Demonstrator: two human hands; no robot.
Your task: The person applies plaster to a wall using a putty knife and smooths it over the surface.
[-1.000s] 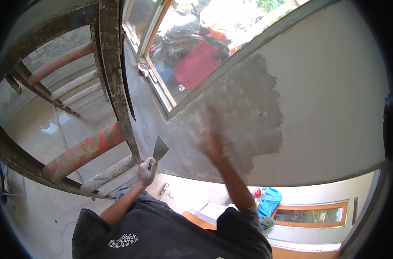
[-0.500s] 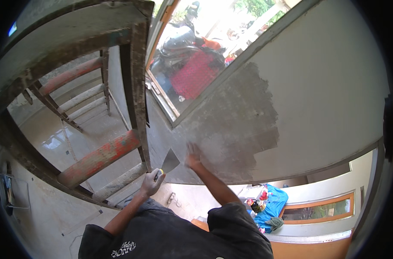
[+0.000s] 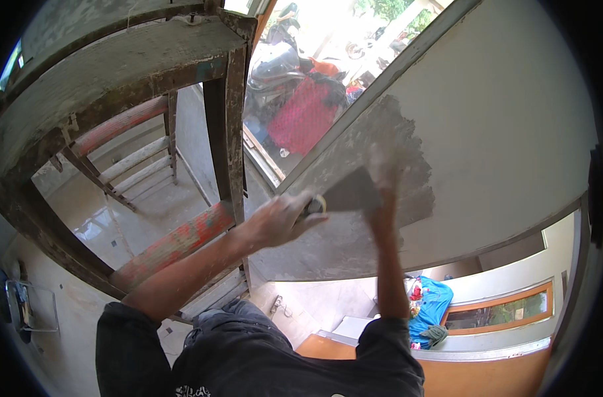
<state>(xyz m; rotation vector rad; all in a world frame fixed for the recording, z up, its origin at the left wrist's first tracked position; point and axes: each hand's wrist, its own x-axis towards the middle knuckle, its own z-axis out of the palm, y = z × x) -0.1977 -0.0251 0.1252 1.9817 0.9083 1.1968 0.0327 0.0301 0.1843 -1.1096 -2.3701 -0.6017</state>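
My left hand [image 3: 281, 221] is closed round the handle of a putty knife [image 3: 350, 190], raised in front of the wall. Its wide grey blade points right, toward my right hand [image 3: 383, 173]. That hand is up by the rough grey plaster patch [image 3: 418, 204], its fingers smeared by motion. Whether it touches the wall or the blade cannot be made out. The patch spreads below the window, and smooth pale wall [image 3: 507, 132] continues to its right.
A worn wooden stepladder [image 3: 232, 132] with red-painted rungs stands close on my left. Through the window [image 3: 301, 112] a motorcycle and a red cover show. Lower right are a blue cloth [image 3: 428, 304] and an orange-framed pane [image 3: 497, 315]. A wire rack [image 3: 37, 308] sits far left.
My left hand has lifted the putty knife up and to the right, the blade turning sideways. My right hand has moved up and right along the wall. The view has shifted slightly.
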